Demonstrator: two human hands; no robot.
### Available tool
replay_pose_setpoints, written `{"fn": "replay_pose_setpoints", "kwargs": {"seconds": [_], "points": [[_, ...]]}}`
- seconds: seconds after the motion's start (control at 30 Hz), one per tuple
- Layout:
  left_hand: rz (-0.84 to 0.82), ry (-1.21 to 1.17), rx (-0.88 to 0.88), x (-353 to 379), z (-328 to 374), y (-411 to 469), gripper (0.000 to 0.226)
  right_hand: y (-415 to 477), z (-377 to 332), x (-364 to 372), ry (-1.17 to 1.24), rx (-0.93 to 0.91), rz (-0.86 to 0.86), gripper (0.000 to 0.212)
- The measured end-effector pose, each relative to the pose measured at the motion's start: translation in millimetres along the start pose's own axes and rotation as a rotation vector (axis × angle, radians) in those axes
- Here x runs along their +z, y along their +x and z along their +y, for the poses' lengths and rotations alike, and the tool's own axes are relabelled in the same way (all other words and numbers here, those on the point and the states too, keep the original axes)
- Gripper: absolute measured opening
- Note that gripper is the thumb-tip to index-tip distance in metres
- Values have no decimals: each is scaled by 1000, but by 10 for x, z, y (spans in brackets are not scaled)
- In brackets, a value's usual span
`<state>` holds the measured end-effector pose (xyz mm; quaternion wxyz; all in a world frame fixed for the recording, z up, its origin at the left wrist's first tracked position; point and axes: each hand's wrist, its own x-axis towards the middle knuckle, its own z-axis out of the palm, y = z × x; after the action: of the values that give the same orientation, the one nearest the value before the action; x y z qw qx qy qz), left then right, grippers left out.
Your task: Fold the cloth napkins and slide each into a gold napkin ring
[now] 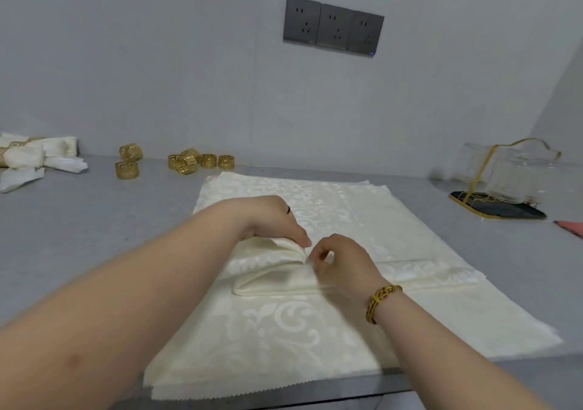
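Your left hand (274,220) gripped the folded napkin (268,272), with the fingers curled down over the top of its bunched layers. Your right hand (342,261) pinched the same napkin just beside the left hand. Its fingers (315,259) were clenched on a small bit of cloth at the fold, and the two hands nearly touched.

The folded napkin was a long narrow strip lying across the middle of the napkin stack (284,330). Its left end was doubled over and rounded, and its right end ran flat toward the stack's right edge. The stack was cream with a scroll pattern. It lay flat on the grey surface (63,236), front centre, and reached the front edge.

Loose gold rings (208,161) stood at the back left near the wall, two apart on the left and a tight cluster beside them. None touched the stack. At far left was a pile of finished napkins (28,157), already banded in gold.

At back right a clear glass holder (504,176) with a gold frame stood on a dark tray (504,212); it was too blurred for detail. You wore a gold braided bracelet (381,302) on your right wrist. Three dark outlets (332,27) were on the wall.
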<state>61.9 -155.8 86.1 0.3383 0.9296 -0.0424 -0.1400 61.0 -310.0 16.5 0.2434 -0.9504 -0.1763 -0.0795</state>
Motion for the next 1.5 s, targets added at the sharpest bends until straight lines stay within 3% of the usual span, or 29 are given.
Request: {"fn": "replay_pose_setpoints", "kwargs": {"seconds": [0.1, 0.27, 0.37, 0.47, 0.53, 0.63, 0.7, 0.83, 0.97, 1.03, 1.2, 1.37, 1.43, 1.5], "points": [[-79, 37, -19, 263, 14, 160, 38, -61, 214, 36, 163, 76, -134, 26], [-138, 82, -34, 418, -46, 197, 66, -65, 342, 41, 379, 60, -163, 30], [-207, -191, -53, 363, -129, 156, 51, -131, 375, -35, 474, 43, -194, 30], [-186, -453, -66, 307, -282, 136, 44, -268, 331, -181, 518, 42, -277, 45], [-172, -518, -56, 302, -364, 136, 44, -369, 220, -214, 350, 4, -328, 63], [-237, -623, -46, 300, -390, 127, 47, -456, 22, -1, -39, -97, -166, 87], [-283, -674, -43, 291, -391, 119, 49, -424, -69, 213, -83, -100, 27, 73], [-255, -656, -11, 273, -432, 147, 53, -314, -108, 356, -100, -110, 363, 24], [-158, -740, 17, 340, -477, 188, 37, -380, -81, 196, 217, 178, 389, 27], [-67, -616, 68, 399, -485, 178, 22, -437, 33, 126, 321, 317, 459, 38], [152, -84, 367, 642, -519, 68, 12, -622, 262, 31, 376, 472, 494, 15], [342, 437, 708, 808, -599, 38, 42, -805, 325, -88, 265, 521, 373, 23], [361, 532, 769, 819, -636, 42, 41, -840, 357, -170, 205, 538, 256, 20], [300, 607, 754, 799, -612, 19, 44, -838, 396, -250, 204, 552, 195, 30]]}}
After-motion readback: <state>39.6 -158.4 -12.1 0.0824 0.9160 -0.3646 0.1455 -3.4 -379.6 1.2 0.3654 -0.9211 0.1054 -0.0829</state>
